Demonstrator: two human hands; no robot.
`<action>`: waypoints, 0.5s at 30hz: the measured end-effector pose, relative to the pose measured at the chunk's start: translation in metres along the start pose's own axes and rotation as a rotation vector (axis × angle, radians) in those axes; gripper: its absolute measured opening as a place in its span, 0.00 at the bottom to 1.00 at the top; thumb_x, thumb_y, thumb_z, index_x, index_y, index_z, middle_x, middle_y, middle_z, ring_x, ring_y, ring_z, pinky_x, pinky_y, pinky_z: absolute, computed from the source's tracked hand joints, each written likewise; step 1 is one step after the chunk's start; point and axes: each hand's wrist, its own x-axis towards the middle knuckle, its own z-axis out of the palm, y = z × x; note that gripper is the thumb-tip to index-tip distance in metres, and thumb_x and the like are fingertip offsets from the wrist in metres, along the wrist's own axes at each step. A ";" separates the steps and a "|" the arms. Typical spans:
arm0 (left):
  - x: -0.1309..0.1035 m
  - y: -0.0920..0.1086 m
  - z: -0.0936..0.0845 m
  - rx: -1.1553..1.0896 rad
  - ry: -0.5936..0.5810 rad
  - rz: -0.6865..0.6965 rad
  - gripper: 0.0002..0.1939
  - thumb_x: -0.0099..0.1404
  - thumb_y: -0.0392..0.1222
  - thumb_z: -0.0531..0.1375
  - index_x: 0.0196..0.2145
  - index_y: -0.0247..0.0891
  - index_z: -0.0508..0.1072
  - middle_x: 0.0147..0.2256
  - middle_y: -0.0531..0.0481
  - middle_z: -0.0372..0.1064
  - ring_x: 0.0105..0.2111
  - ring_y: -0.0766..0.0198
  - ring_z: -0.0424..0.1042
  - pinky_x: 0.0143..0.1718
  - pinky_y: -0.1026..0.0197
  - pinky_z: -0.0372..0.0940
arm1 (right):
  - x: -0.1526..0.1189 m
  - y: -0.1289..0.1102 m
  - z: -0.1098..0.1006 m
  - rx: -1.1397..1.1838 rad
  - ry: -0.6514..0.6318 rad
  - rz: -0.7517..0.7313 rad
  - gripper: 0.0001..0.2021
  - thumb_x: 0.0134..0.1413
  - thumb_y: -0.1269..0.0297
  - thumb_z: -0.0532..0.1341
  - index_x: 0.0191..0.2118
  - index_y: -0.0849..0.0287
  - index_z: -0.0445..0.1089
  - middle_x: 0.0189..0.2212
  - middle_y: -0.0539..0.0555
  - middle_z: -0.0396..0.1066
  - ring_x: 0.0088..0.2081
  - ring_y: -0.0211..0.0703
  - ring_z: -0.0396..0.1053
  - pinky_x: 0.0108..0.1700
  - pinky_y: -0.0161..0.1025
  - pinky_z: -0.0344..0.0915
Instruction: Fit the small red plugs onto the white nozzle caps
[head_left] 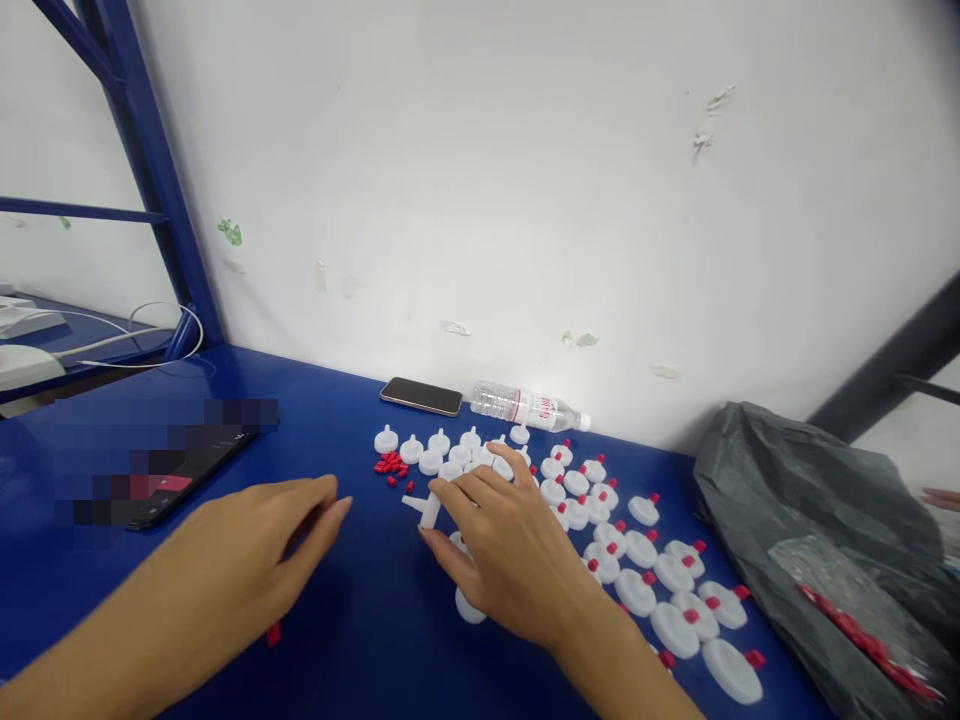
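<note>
White cap (430, 510): where do you have it?

– In my right hand (499, 545), fingertips and thumb closed on its rim. Held just above the blue table (360, 620), on edge, spout out to the left.

– Left hand (259, 545)?

– Left of the cap, apart from it. Thumb and index tips close together, narrow gap. Can't tell if anything sits between them. One red piece (274, 634) lies just below that hand.

– Parts around?

– Small pile of red tips (390, 463) beyond the held cap, near a group of bare-spout caps (386, 440). Red-tipped caps (637, 592) spread over the right side, some touching.

– Rest?

– Phone (421, 396) and clear bottle (529, 407) lying by the wall (525, 200). Dark device (202, 460) at left, partly pixelated. Black bag (750, 480) at far right, clear bag (832, 575) with red contents on it.
</note>
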 end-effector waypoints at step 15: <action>-0.018 -0.022 0.003 0.001 -0.299 0.021 0.09 0.60 0.43 0.55 0.25 0.46 0.73 0.27 0.53 0.76 0.26 0.60 0.73 0.28 0.63 0.62 | -0.001 -0.004 -0.001 0.024 -0.013 -0.004 0.09 0.67 0.63 0.61 0.49 0.60 0.72 0.35 0.53 0.77 0.40 0.47 0.74 0.68 0.58 0.51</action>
